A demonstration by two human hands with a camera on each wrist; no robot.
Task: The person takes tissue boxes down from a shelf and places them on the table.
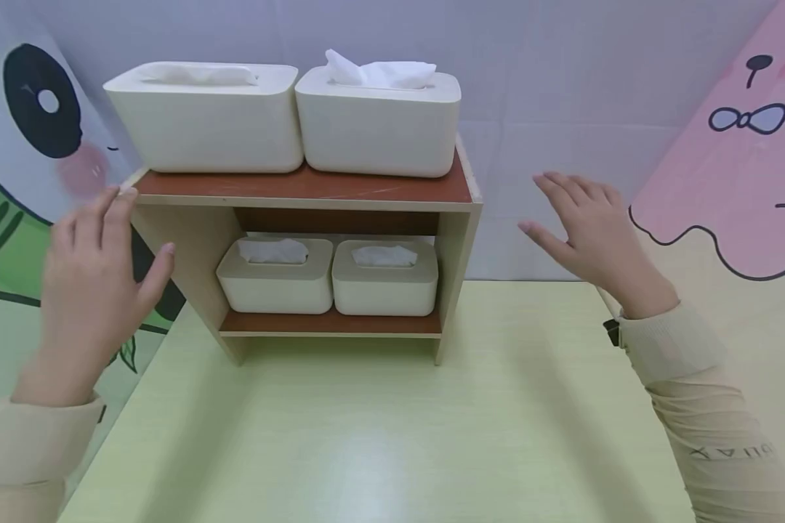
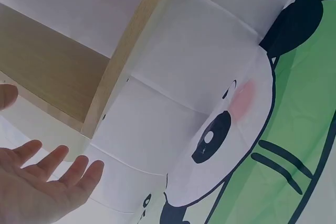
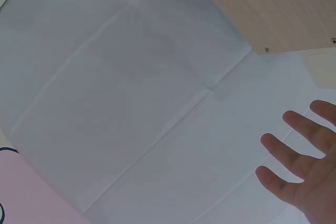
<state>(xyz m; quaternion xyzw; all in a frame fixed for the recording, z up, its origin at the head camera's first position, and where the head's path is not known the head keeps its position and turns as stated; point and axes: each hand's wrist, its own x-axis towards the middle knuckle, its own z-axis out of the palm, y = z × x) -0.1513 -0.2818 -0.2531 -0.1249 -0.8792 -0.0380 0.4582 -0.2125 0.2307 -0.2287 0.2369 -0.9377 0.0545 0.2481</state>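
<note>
Two white tissue boxes stand side by side on top of a small wooden shelf: a left one (image 1: 216,131) and a right one (image 1: 379,134) with tissue sticking up. On the lower board sit two smaller tissue boxes, left (image 1: 278,294) and right (image 1: 384,294). My left hand (image 1: 91,276) is raised by the left side of the shelf (image 1: 307,187), fingers extended and thumb apart, holding nothing. Off to the right of the shelf, my right hand (image 1: 589,236) hangs in the air, its fingers extended and holding nothing. Both wrist views show spread fingers near the shelf's wood.
The shelf stands at the back of a pale table (image 1: 366,421). Behind it hangs a whitish cloth (image 1: 562,65). Cartoon prints flank it: a green and white figure (image 1: 13,240) on the left, a pink one (image 1: 726,174) on the right.
</note>
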